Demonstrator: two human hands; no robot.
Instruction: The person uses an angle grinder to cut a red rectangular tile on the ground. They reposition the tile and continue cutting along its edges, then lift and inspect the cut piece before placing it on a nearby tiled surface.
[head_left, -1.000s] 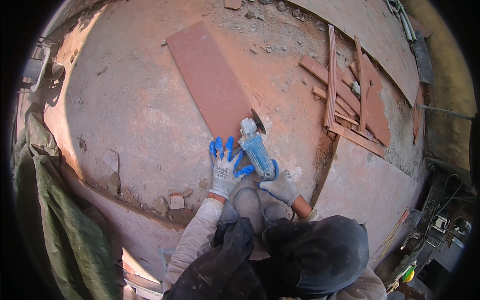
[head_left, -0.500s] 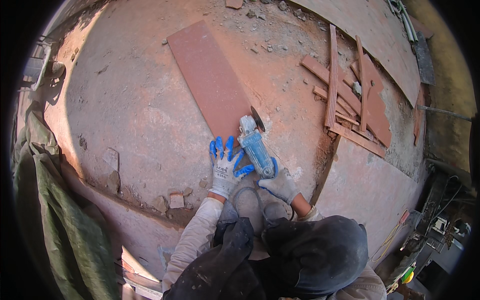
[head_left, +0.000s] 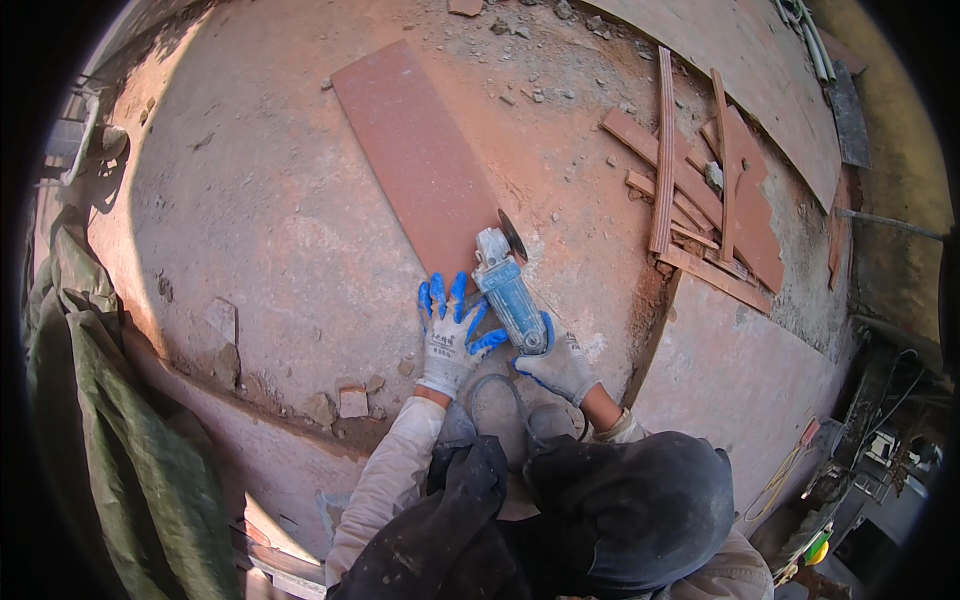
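Note:
A long reddish-brown tile (head_left: 410, 150) lies flat on the dusty ground, its near end by my hands. My left hand (head_left: 450, 335), in a grey glove with blue-coated fingers, has its fingers spread, the tips resting on the tile's near end. In my right hand (head_left: 562, 368), gloved alike, is the rear of a blue angle grinder (head_left: 515, 305). The grinder's grey head points away from me, and its thin dark disc (head_left: 512, 235) stands on edge at the tile's right side. Whether the disc is spinning cannot be made out.
Cut tile strips and broken pieces (head_left: 690, 190) lie heaped at the right. A raised slab (head_left: 740, 365) is beside my right arm. At the left hangs a green tarp (head_left: 130, 430). Small rubble (head_left: 352, 402) lies left of my shoes (head_left: 497, 415).
The grinder's head and disc have shifted very slightly left and away from me. The tile has edged slightly left too. Both hands stay nearly where they were.

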